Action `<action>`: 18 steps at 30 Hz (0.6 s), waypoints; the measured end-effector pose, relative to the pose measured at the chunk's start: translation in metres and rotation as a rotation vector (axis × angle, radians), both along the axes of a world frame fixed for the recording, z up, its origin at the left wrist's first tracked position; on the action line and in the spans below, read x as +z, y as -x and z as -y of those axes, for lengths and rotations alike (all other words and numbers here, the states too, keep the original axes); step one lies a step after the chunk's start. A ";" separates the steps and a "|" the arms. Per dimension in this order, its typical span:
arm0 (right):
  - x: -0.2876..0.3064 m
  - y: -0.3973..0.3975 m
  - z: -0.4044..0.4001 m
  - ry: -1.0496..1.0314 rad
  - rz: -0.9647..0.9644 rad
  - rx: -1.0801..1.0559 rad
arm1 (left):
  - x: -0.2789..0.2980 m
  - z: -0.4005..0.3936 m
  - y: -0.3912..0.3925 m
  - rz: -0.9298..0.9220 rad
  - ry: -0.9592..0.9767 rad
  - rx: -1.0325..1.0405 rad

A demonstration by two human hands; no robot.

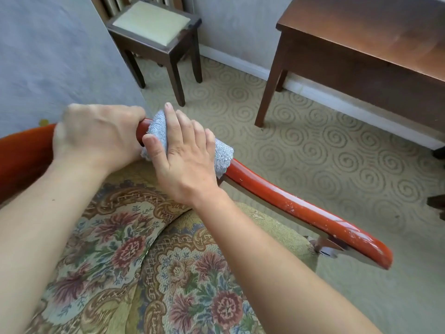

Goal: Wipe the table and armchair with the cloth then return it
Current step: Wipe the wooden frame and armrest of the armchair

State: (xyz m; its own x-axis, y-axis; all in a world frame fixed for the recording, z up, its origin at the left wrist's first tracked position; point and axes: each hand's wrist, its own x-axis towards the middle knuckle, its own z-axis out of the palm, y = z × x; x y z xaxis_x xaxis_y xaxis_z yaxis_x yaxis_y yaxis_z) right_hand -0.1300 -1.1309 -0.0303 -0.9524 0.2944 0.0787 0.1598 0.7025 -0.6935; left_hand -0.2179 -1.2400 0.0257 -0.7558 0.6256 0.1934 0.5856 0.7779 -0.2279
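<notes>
Near, the floral armchair (149, 261). On its red wooden armrest (289, 203), the right hand (185, 155) presses the grey cloth (224, 155) flat-fingered; the left hand (96, 138) clamps the rail just beside. The cloth might slip off sideways. Beyond stands the tabletop (375, 27).

Both forearms are bare up to the frame's lower edge, with no sleeve showing. The left hand (96, 136) and right hand (185, 155) carry no gloves, rings, watch or bracelet. The fingers (168, 114) end in short, unpainted nails.
</notes>
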 end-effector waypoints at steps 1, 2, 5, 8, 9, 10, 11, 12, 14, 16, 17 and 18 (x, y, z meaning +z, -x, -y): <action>-0.003 -0.005 -0.007 -0.045 0.000 0.020 | -0.001 0.000 0.001 0.020 -0.004 0.006; -0.007 -0.014 -0.014 -0.084 0.013 0.028 | -0.001 0.001 0.002 0.046 -0.009 0.006; -0.025 -0.050 -0.040 -0.164 0.121 -0.012 | -0.007 0.007 0.007 0.079 -0.011 -0.038; -0.041 -0.097 -0.069 -0.276 0.257 -0.041 | -0.013 0.011 0.011 0.092 -0.013 -0.087; -0.044 -0.111 -0.077 -0.321 0.289 -0.042 | -0.013 0.011 0.012 0.097 0.000 -0.096; -0.046 -0.120 -0.083 -0.354 0.314 -0.040 | -0.011 0.009 0.012 0.104 0.018 -0.100; -0.046 -0.126 -0.087 -0.370 0.332 -0.039 | -0.010 0.008 0.011 0.109 0.039 -0.101; -0.046 -0.127 -0.087 -0.368 0.345 -0.042 | -0.008 0.006 0.010 0.099 0.063 -0.095; -0.044 -0.121 -0.081 -0.305 0.368 -0.072 | -0.003 0.001 0.004 0.014 0.116 -0.050; -0.042 -0.105 -0.073 -0.193 0.378 -0.102 | 0.000 -0.005 -0.006 -0.076 0.162 0.042; -0.040 -0.095 -0.070 -0.137 0.371 -0.098 | 0.001 -0.009 -0.012 -0.094 0.189 0.071; -0.038 -0.083 -0.066 -0.083 0.354 -0.081 | -0.001 -0.012 -0.018 -0.095 0.206 0.069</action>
State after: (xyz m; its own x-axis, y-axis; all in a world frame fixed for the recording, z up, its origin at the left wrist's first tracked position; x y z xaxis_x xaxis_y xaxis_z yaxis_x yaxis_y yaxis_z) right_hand -0.0473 -1.0646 -0.0678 -0.8989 0.3762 -0.2246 0.4368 0.7293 -0.5266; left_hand -0.2002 -1.2278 0.0251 -0.7827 0.6065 0.1395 0.5009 0.7469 -0.4373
